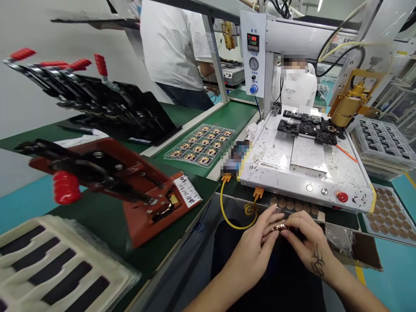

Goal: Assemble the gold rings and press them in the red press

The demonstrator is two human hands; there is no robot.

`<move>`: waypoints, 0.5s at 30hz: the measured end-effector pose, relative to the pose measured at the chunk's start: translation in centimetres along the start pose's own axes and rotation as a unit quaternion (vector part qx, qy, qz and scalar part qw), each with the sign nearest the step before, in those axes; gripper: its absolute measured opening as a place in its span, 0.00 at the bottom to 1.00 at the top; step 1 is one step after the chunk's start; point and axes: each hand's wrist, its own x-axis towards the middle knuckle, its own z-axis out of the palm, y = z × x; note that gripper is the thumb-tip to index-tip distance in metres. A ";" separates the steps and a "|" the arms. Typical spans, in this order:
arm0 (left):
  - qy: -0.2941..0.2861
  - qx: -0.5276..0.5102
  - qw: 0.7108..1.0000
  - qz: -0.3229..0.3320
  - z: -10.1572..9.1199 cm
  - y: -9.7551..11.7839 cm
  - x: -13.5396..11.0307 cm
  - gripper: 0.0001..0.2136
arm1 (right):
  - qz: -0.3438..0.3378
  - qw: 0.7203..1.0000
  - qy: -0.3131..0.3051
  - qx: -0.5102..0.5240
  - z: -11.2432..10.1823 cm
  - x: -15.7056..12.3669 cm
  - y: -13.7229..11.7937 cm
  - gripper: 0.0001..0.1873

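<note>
Between both hands, over my lap, is a small shiny copper-coloured metal part [279,227] with a rounded edge; the fingers hide much of it, so its exact kind is unclear. My left hand [251,242] is closed on its left side, thumb below and fingers behind. From the right, my right hand [308,240] pinches the same part between thumb and fingers. Just beyond the fingertips, a row of round brown discs [290,205] lies along the bench edge, in front of the white dispensing machine [276,173].
Left stands a red-brown clamp fixture [139,229] with a red handle; behind it are several black toggle clamps [126,108]. A clear tray [203,161] holds ring-shaped parts. A yellow cable [224,208] loops near my left hand. More discs [386,212] lie right. Two people work beyond.
</note>
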 end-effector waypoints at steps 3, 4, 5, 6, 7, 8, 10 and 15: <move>0.044 -0.057 0.997 -0.015 -0.4 0.7 0.1 0.25 | 0.123 0.981 0.014 0.148 0.4 0.8 -0.4 0.13; 0.054 -0.063 0.996 -0.022 -0.4 0.9 0.1 0.22 | 0.157 0.968 0.018 0.197 0.7 1.0 -0.5 0.16; 0.063 -0.062 0.996 -0.026 -0.5 1.0 0.1 0.19 | 0.178 0.955 0.018 0.234 1.1 1.2 -0.5 0.18; 0.069 -0.056 0.996 -0.028 -0.5 1.1 0.0 0.16 | 0.190 0.947 0.014 0.259 1.4 1.3 -0.6 0.20; 0.074 -0.050 0.996 -0.029 -0.5 1.3 0.0 0.13 | 0.195 0.942 0.006 0.272 1.8 1.4 -0.6 0.21; 0.077 -0.047 0.995 -0.029 -0.5 1.4 -0.1 0.11 | 0.194 0.941 -0.001 0.278 2.1 1.5 -0.6 0.21; 0.080 -0.043 0.996 -0.028 -0.6 1.6 -0.2 0.09 | 0.189 0.941 -0.016 0.281 2.6 1.4 -0.6 0.21; 0.079 -0.012 0.996 -0.035 -1.3 2.2 -0.7 0.10 | 0.109 0.969 -0.047 0.217 2.3 1.6 -0.5 0.21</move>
